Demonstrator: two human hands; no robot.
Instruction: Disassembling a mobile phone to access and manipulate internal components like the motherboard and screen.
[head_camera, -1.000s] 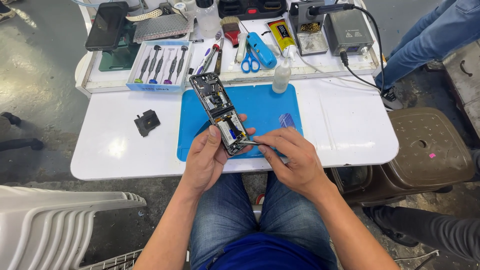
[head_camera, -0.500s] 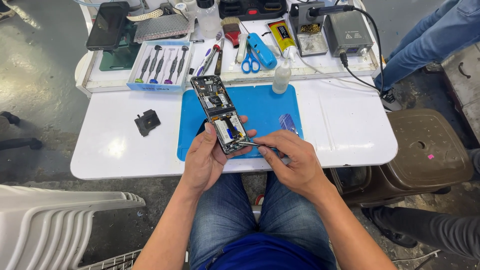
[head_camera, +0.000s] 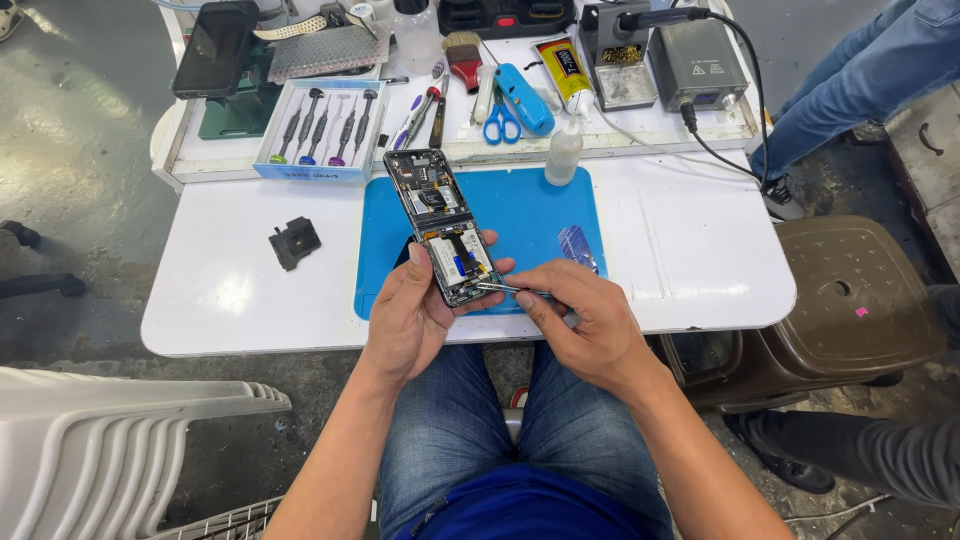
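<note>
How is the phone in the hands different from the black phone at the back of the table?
The opened-up phone has its back off, so the parts inside show; the black phone is closed and plain dark. The opened one is held by the left hand over the blue mat; the black one rests on a green stand, untouched. Both are slim rectangles.

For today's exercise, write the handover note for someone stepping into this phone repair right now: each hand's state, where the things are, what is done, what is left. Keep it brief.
Left hand: grips the lower end of the opened phone, back cover off, insides exposed, over the blue mat.
Right hand: pinches tweezers, tips at the phone's lower right edge.
Nearby: screwdriver set and scissors on the tray behind; small bottle at the mat's far edge; a small black part on the white table, left of the mat.
Done: the phone is open.
Left: the tweezer work inside looks unfinished; the phone is not yet closed.
</note>
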